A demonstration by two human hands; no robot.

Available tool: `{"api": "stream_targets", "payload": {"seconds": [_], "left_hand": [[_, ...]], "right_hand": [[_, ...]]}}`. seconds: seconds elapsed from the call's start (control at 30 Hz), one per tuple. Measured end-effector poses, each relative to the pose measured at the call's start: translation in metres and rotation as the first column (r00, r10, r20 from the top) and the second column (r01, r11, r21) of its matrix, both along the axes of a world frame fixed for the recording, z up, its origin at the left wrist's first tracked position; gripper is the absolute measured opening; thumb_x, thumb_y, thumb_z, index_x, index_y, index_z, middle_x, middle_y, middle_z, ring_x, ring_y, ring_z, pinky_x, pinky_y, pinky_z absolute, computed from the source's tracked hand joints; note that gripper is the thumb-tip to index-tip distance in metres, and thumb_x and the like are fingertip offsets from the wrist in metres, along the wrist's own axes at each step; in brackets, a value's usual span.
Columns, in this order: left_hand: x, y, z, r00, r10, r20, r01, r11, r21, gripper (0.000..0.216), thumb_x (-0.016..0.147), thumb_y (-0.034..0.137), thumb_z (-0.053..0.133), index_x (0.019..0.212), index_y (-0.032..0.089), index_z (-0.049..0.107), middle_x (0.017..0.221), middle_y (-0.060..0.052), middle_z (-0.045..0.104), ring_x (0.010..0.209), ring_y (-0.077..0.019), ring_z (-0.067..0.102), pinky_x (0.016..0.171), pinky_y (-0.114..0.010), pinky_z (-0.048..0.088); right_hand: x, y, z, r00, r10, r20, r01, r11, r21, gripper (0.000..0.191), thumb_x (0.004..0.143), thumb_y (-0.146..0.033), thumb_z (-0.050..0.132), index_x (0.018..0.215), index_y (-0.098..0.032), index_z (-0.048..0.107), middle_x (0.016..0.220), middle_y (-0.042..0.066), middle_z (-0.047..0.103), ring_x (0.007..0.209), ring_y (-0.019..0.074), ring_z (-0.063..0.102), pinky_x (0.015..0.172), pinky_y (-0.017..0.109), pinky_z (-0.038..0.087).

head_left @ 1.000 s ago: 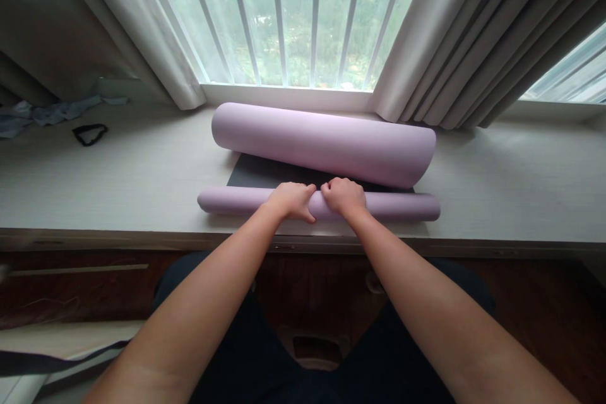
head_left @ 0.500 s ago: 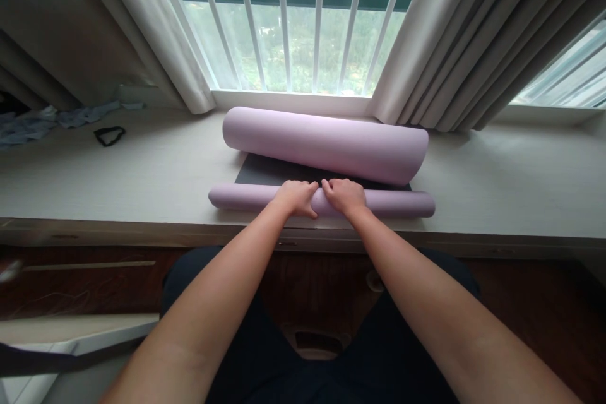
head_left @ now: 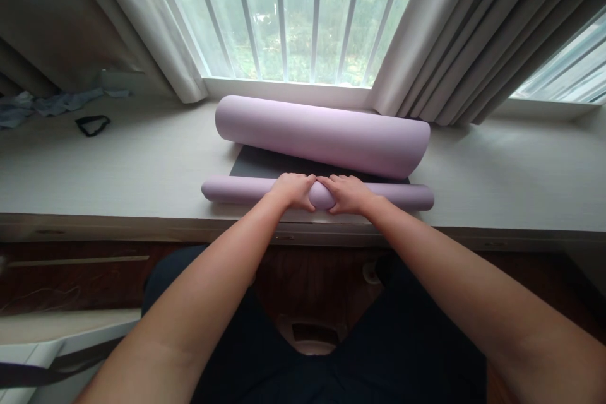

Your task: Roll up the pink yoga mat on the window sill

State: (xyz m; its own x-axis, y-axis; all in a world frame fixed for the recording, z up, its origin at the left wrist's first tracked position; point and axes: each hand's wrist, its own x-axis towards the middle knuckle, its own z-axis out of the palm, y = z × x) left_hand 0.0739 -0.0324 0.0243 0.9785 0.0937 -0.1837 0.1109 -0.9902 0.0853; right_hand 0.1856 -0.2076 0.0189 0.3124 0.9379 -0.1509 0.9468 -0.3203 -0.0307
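A pink-purple yoga mat (head_left: 322,132) with a dark grey underside lies on the pale ledge, rolled in from both ends. Its thick roll rests at the back, slightly slanted, and its thinner roll (head_left: 237,190) runs along the front. My left hand (head_left: 294,190) wraps over the middle of the thin roll, thumb on the near side. Close beside it, my right hand (head_left: 346,193) grips the same roll, and the fingertips of both hands nearly meet. A strip of dark underside (head_left: 265,163) shows between the two rolls.
Behind the mat is a barred window (head_left: 298,25) with grey curtains (head_left: 440,31) on both sides. A black band (head_left: 93,125) and crumpled grey cloth (head_left: 66,101) lie on the left of the ledge (head_left: 497,183). Below its front edge are drawers (head_left: 118,227).
My right hand has shifted its grip on the thin roll, its thumb now on the near side. Both hands stay on the roll. The view has tilted slightly.
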Motion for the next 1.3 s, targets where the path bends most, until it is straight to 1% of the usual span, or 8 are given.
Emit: {"api": "stream_targets", "payload": {"seconds": [0.13, 0.27, 0.53, 0.67, 0.83, 0.97, 1.13, 1.3], "left_hand": [[0.002, 0.002, 0.002, 1.0, -0.019, -0.004, 0.019, 1.0, -0.006, 0.074, 0.064, 0.062, 0.081, 0.125, 0.024, 0.064, 0.116, -0.011, 0.075, 0.105, -0.0365, 0.071, 0.085, -0.041, 0.054], [0.007, 0.006, 0.007, 0.999, -0.023, -0.041, 0.023, 1.0, -0.006, 0.075, 0.062, 0.067, 0.079, 0.123, 0.025, 0.065, 0.112, -0.009, 0.077, 0.1, -0.0357, 0.072, 0.081, -0.04, 0.054], [0.018, 0.013, 0.008, 0.993, -0.011, -0.12, 0.006, 0.999, -0.041, 0.073, 0.059, 0.072, 0.079, 0.116, 0.029, 0.066, 0.11, -0.006, 0.077, 0.098, -0.0341, 0.073, 0.079, -0.038, 0.053], [0.008, 0.006, 0.003, 0.999, -0.015, -0.038, 0.015, 1.0, -0.006, 0.069, 0.062, 0.067, 0.08, 0.115, 0.025, 0.065, 0.112, -0.009, 0.076, 0.102, -0.0349, 0.071, 0.083, -0.039, 0.052], [-0.015, -0.011, -0.006, 0.986, -0.022, 0.168, 0.009, 0.997, 0.083, 0.063, 0.069, 0.054, 0.082, 0.118, 0.02, 0.062, 0.114, -0.014, 0.073, 0.105, -0.0365, 0.07, 0.085, -0.042, 0.049], [-0.029, -0.022, -0.012, 0.963, -0.025, 0.267, -0.013, 0.99, 0.14, 0.056, 0.072, 0.047, 0.081, 0.116, 0.018, 0.063, 0.11, -0.014, 0.072, 0.103, -0.0355, 0.069, 0.085, -0.044, 0.046], [-0.029, -0.025, -0.012, 0.964, -0.01, 0.267, -0.035, 0.986, 0.161, 0.055, 0.073, 0.047, 0.08, 0.116, 0.018, 0.062, 0.11, -0.014, 0.072, 0.102, -0.0348, 0.069, 0.084, -0.044, 0.046], [-0.018, -0.019, -0.003, 0.987, 0.012, 0.159, -0.033, 0.992, 0.126, 0.06, 0.069, 0.052, 0.082, 0.115, 0.02, 0.061, 0.113, -0.012, 0.074, 0.103, -0.0342, 0.07, 0.081, -0.04, 0.047]], "right_hand": [[0.001, 0.002, -0.004, 0.999, -0.035, -0.014, 0.035, 0.998, 0.049, 0.095, 0.072, -0.052, 0.082, 0.156, -0.027, 0.045, 0.132, 0.011, 0.066, 0.111, 0.0298, 0.065, 0.09, 0.036, 0.047], [0.004, 0.005, -0.002, 0.996, -0.06, -0.066, 0.063, 0.997, 0.039, 0.094, 0.07, -0.058, 0.083, 0.153, -0.03, 0.049, 0.132, 0.008, 0.068, 0.111, 0.0296, 0.066, 0.087, 0.035, 0.049], [0.01, 0.008, 0.003, 0.991, -0.07, -0.112, 0.074, 0.997, 0.028, 0.079, 0.07, -0.059, 0.082, 0.14, -0.03, 0.057, 0.131, 0.005, 0.07, 0.111, 0.0278, 0.066, 0.081, 0.031, 0.046], [0.001, 0.001, -0.003, 0.999, -0.053, -0.014, 0.054, 0.994, 0.097, 0.08, 0.073, -0.056, 0.081, 0.143, -0.026, 0.055, 0.128, 0.009, 0.069, 0.108, 0.028, 0.065, 0.084, 0.033, 0.045], [-0.019, -0.012, -0.015, 0.985, -0.057, 0.164, 0.024, 0.981, 0.193, 0.082, 0.079, -0.049, 0.079, 0.15, -0.021, 0.049, 0.126, 0.013, 0.067, 0.108, 0.0305, 0.062, 0.09, 0.038, 0.041], [-0.03, -0.018, -0.02, 0.971, -0.075, 0.225, 0.022, 0.974, 0.227, 0.08, 0.082, -0.045, 0.076, 0.152, -0.02, 0.048, 0.124, 0.015, 0.067, 0.107, 0.0318, 0.06, 0.089, 0.039, 0.039], [-0.032, -0.016, -0.018, 0.971, -0.1, 0.217, 0.051, 0.974, 0.221, 0.075, 0.082, -0.043, 0.075, 0.149, -0.02, 0.05, 0.122, 0.015, 0.067, 0.107, 0.0316, 0.06, 0.089, 0.039, 0.039], [-0.021, -0.008, -0.009, 0.989, -0.085, 0.118, 0.065, 0.984, 0.165, 0.068, 0.078, -0.045, 0.077, 0.139, -0.022, 0.055, 0.12, 0.012, 0.07, 0.103, 0.0289, 0.065, 0.086, 0.036, 0.043]]}}
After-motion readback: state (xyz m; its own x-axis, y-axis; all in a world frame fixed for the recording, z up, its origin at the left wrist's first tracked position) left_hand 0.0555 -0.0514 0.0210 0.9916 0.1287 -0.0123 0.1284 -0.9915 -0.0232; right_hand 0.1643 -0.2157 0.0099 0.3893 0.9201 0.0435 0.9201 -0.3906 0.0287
